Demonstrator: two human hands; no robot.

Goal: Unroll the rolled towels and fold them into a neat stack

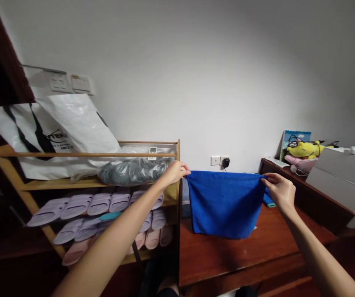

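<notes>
A blue cloth (225,204) hangs stretched between my two hands, its top edge nearly level. At its upper left corner, my left hand (176,171) pinches the fabric between thumb and fingers. My right hand (279,189) grips the upper right corner the same way. The cloth's lower edge hangs at or just above the reddish-brown wooden table (214,258); whether it touches I cannot tell. Behind the right side of the cloth lies another folded blue item (268,199), partly hidden.
A wooden shoe rack (177,150) stands at left with several lilac slippers (77,205), a large white bag (72,128) and a plastic-wrapped dark bundle (132,171). White boxes (341,169) and a yellow plush toy (304,149) sit at right. A black plug (226,163) is in the wall.
</notes>
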